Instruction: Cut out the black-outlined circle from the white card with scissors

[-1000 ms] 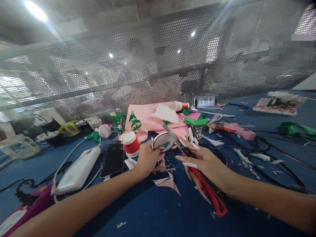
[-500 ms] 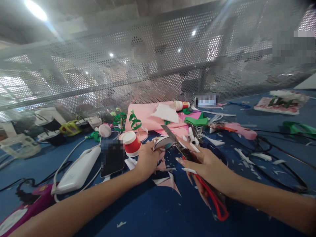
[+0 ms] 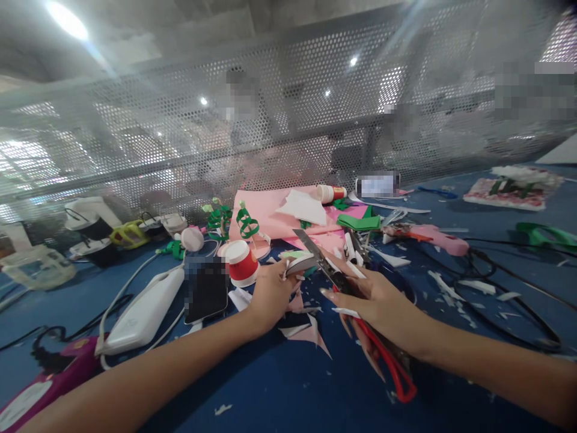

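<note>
My left hand (image 3: 269, 294) pinches a small round paper piece (image 3: 299, 264), white with a dark rim, now tipped nearly edge-on. My right hand (image 3: 376, 300) grips red-handled scissors (image 3: 360, 313); their open blades (image 3: 311, 243) straddle the paper's right edge. A small white scrap sticks to my right fingers. Pink and white paper offcuts (image 3: 306, 331) lie on the blue table (image 3: 288, 385) under both hands.
A red-and-white paper cup (image 3: 241, 263), a phone (image 3: 206, 289) and a white power bank (image 3: 143, 313) sit left of my hands. Pink paper (image 3: 274, 216), green paper (image 3: 358, 222) and a pink glue gun (image 3: 428, 236) lie behind. Black cables (image 3: 505, 288) trail right. A perforated metal screen (image 3: 288, 120) backs the table.
The round paper piece has turned from face-on to nearly edge-on in my left fingers. The scissors stay at its edge. Both arms have hardly moved.
</note>
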A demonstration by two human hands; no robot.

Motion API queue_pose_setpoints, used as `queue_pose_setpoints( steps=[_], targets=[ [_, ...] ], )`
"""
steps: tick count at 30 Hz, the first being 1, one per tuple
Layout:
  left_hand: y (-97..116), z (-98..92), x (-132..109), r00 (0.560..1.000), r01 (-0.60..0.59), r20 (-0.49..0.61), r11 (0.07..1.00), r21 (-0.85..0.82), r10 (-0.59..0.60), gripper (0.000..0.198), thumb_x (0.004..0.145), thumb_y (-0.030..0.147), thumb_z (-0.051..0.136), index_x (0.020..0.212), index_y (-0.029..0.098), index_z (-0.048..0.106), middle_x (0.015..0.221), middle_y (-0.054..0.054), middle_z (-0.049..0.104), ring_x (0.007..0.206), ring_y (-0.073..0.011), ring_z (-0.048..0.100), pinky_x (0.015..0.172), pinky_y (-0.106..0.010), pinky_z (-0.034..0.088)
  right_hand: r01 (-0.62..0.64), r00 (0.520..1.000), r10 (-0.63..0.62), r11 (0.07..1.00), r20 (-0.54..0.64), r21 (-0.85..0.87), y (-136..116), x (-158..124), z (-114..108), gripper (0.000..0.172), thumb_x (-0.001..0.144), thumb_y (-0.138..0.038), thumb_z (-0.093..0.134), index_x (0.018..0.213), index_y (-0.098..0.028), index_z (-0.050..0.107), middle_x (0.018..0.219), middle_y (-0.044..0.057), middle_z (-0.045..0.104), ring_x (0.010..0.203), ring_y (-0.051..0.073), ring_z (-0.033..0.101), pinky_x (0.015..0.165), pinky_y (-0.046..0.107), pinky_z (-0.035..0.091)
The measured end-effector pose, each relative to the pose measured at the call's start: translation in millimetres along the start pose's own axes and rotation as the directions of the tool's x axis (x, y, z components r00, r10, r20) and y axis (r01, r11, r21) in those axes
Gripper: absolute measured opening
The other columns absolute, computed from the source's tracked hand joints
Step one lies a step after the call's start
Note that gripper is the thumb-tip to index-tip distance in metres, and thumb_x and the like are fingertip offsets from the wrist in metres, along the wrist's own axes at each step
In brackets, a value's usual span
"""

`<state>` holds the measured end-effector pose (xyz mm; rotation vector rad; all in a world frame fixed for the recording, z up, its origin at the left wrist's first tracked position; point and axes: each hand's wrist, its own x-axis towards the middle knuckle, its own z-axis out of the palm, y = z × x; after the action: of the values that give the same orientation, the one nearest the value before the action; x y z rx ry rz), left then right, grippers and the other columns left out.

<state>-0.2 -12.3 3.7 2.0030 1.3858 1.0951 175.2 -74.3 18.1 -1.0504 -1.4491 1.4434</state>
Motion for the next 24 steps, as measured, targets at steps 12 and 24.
queue_pose_setpoints(
  steps=[12, 24],
  targets=[
    [-8.6, 2.1, 1.5, 0.999, -0.034, -0.034, 0.998, 0.047, 0.036, 0.015, 0.071, 0.016, 0.051, 0.076, 0.014, 0.064, 0.056, 0.0, 0.059, 0.05, -0.0111, 0.048, 0.047, -0.022, 0.037, 0.036, 0.999, -0.035, 0.999, 0.019, -0.015, 4.1, 1.5, 1.2, 0.069, 0.078, -0.027, 0.057, 0.141, -0.026, 0.028, 0.051, -0.008, 0.055, 0.031, 0.009, 0.051, 0.031, 0.019, 0.046],
    [-3.6, 4.6, 7.7, 0.981, 0.191, 0.05, 0.92, -0.342, -0.185, 0.023, 0.067, 0.026, 0.063, 0.085, 0.013, 0.064, 0.063, 0.0, 0.062, 0.051, -0.0113, 0.056, 0.047, -0.022, 0.046, -0.016, 0.998, 0.021, 0.996, -0.058, 0.092, 2.8, 3.0, -1.9, 0.063, 0.08, -0.036, 0.054, 0.138, -0.026, 0.03, 0.05, -0.007, 0.055, 0.028, 0.011, 0.049, 0.026, 0.021, 0.044]
  ],
)
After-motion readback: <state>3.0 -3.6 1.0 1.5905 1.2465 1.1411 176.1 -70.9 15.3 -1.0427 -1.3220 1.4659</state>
